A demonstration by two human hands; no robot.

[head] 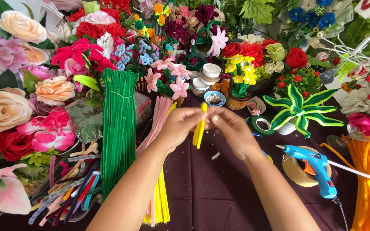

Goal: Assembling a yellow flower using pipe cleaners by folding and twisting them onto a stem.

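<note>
Holding a yellow pipe cleaner (200,128) between both hands, I see it bent into a narrow loop that hangs down over the dark purple tablecloth (219,192), near the centre of the view. My left hand (180,124) pinches the upper part of it from the 9 o'clock side, and my right hand (232,128) pinches the same top end from 3 o'clock; both are closed on the stem with fingertips only.

In my judgement, the main risk is that the loop slips or springs open, because the grip is so small and the wire inside is stiff. A sharp wire end could also prick a finger (I cannot see the ends clearly).

Around the work it is very crowded. At 4 o'clock lies a blue glue gun (315,167) resting on a roll of brown tape (296,171), with its nozzle pointing toward my right wrist, so a careless move could touch the tip. At 9 o'clock stands a thick green bundle of pipe cleaners (118,128), and beside it a pink and yellow bundle (157,179) passes under my left forearm, which an elbow may push. At 12 o'clock small white jars (210,72) and a blue dish (214,98) stand near my fingers.
</note>
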